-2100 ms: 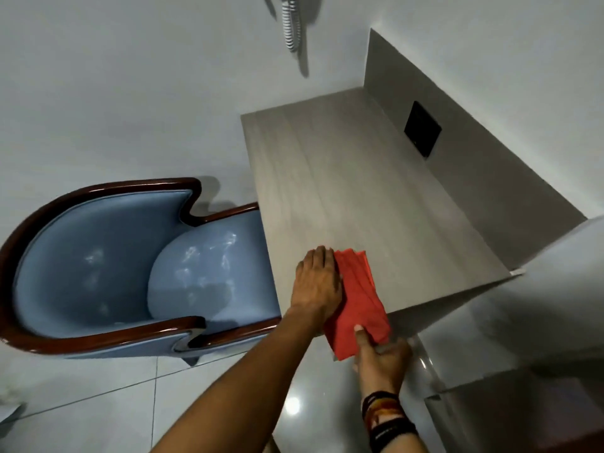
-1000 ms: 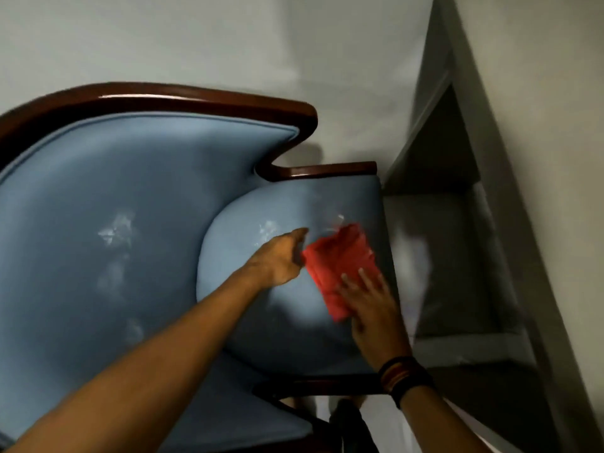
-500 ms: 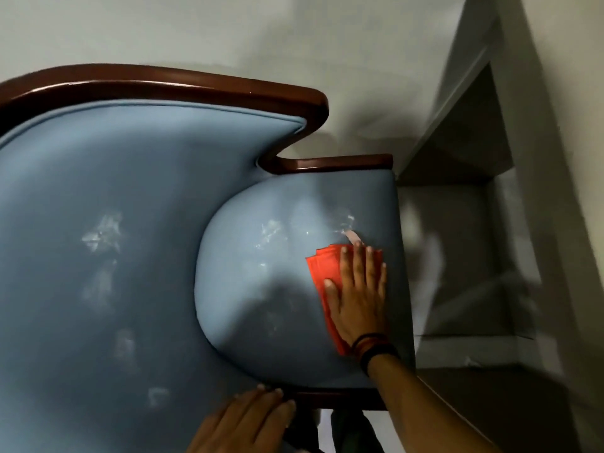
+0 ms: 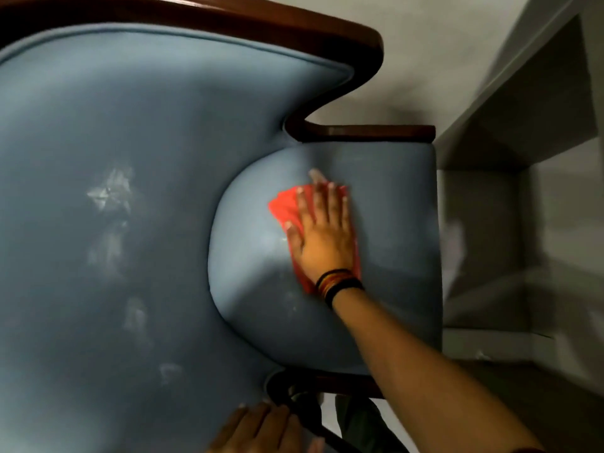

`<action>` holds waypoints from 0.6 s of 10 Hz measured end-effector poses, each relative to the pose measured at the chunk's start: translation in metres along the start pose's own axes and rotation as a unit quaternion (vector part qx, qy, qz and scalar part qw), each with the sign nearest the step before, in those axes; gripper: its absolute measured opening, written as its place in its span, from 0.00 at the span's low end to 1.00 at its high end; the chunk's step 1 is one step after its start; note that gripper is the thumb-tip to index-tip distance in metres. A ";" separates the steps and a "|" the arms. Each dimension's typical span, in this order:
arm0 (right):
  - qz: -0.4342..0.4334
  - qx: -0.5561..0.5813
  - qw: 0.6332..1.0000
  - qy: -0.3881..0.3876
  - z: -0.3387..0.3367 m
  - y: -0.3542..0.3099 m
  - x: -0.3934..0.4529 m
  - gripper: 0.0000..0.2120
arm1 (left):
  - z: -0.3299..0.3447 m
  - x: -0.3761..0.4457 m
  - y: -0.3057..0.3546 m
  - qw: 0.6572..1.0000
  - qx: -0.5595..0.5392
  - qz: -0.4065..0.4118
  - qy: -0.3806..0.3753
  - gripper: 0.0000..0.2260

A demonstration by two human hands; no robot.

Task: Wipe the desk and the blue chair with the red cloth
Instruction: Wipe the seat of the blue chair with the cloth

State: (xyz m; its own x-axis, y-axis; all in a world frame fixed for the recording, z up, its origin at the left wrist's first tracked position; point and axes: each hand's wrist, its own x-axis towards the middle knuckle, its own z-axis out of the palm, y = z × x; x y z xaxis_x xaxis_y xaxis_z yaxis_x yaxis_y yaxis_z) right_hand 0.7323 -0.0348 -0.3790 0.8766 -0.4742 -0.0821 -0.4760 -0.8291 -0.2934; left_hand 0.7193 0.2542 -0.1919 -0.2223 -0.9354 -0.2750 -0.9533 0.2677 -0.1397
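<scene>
The blue chair with its dark wooden frame fills most of the view; its rounded seat cushion lies at the middle. The red cloth lies flat on the seat, mostly covered by my right hand, which presses on it with fingers spread. My left hand rests at the bottom edge on the near armrest, holding nothing that I can see. The underside of the desk shows at the upper right.
The chair's wooden arm runs along the far side of the seat. A pale wall is behind it. The shadowed recess under the desk lies to the right of the seat.
My right hand has slid the red cloth left and farther back across the seat. My left hand has stayed on the near armrest. The view has moved closer to the chair.
</scene>
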 end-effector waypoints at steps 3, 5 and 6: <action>0.035 -0.013 0.998 -0.059 -0.018 0.098 -0.126 0.29 | -0.034 0.093 0.070 0.864 -0.364 -0.348 0.005 0.16; 0.159 -0.008 0.987 0.029 -0.013 0.057 0.035 0.30 | -0.027 0.095 0.075 0.874 -0.286 -0.392 0.019 0.28; 0.068 -0.014 0.997 0.015 0.002 -0.016 0.059 0.31 | -0.035 0.091 0.069 0.869 -0.297 -0.395 0.026 0.18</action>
State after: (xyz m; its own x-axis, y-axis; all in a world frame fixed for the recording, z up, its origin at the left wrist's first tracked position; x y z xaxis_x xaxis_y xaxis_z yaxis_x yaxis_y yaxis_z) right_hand 0.7912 -0.0490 -0.3809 0.8015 -0.5911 -0.0902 -0.5924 -0.7644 -0.2545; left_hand 0.6258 0.1793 -0.1938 0.5545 -0.7870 -0.2704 -0.7472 -0.6139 0.2546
